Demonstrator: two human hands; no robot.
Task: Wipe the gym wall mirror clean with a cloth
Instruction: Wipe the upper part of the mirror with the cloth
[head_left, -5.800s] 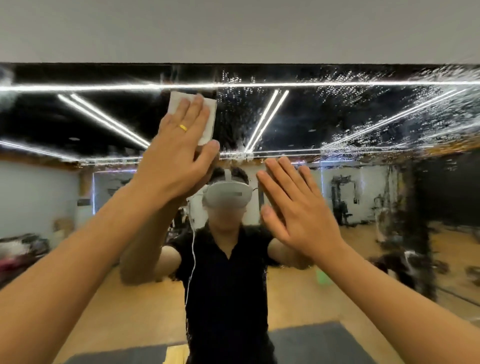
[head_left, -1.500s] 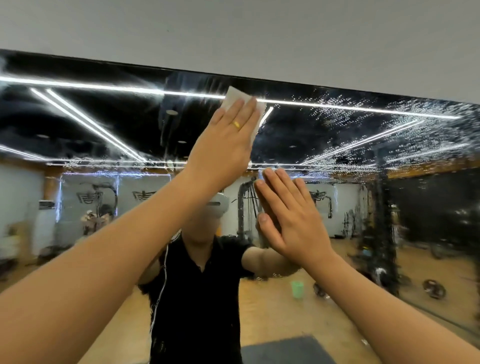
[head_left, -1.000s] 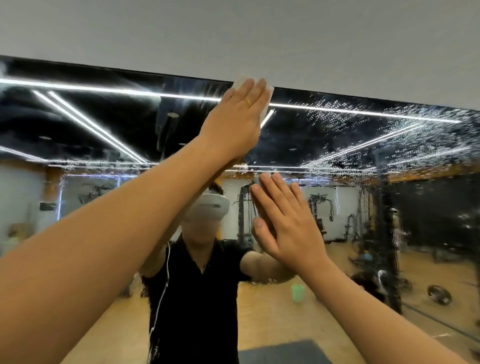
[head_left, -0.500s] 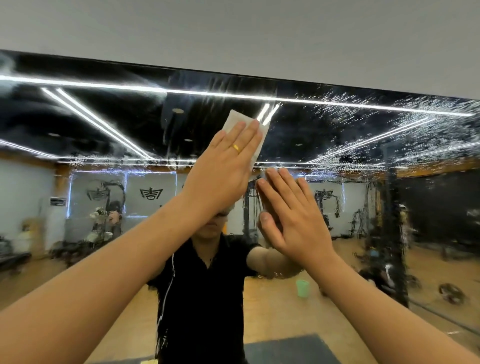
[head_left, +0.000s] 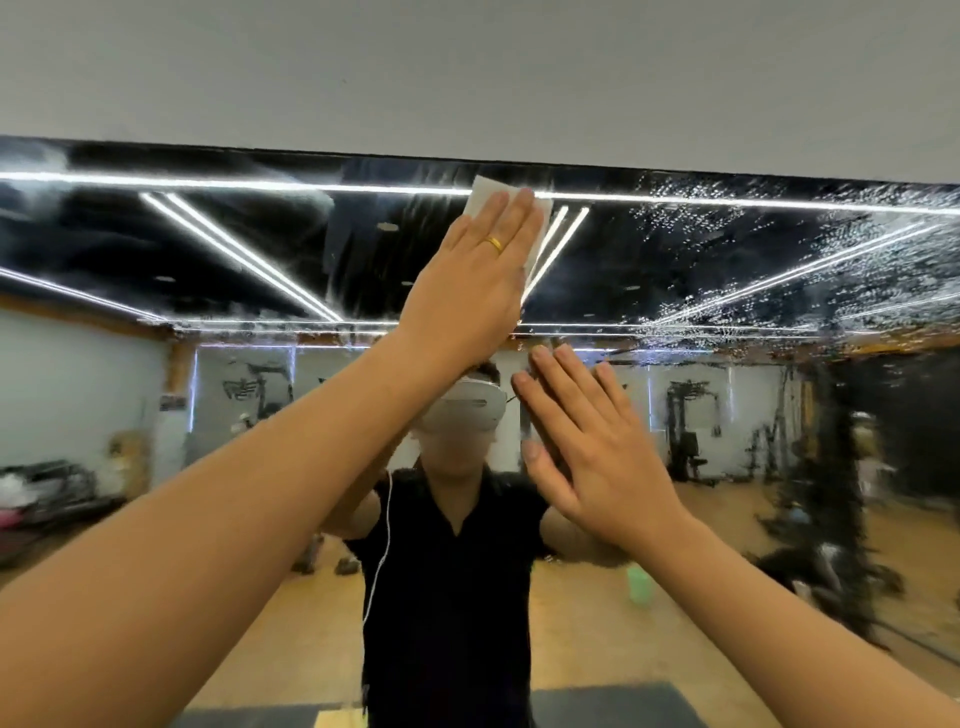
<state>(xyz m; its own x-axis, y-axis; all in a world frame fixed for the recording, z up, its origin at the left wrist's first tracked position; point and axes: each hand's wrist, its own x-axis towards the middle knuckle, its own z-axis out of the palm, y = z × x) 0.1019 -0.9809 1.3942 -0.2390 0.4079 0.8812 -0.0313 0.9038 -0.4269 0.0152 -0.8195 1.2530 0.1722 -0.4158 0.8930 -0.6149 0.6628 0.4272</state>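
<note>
- Left hand (head_left: 475, 280) is flat, fingers straight and together, pressing a white cloth (head_left: 540, 213) against the mirror (head_left: 249, 244) just below its top edge. Not gripping it, just palm and fingers pinning it to the glass.
- Only the cloth's top corner and right edge peek out past the fingers; the rest is hidden under the hand.
- There's a gold ring (head_left: 494, 243) on one finger of that hand.
- Right hand (head_left: 597, 447) is open too, fingers spread a bit, laid flat on the mirror lower down and to the right of the left hand. It holds nothing.
- The upper right part of the glass is speckled with water droplets (head_left: 727, 223); the stretch left of the cloth looks smeary and streaked rather than beaded.
- Plain grey wall (head_left: 467, 73) runs above the mirror's top edge.
</note>
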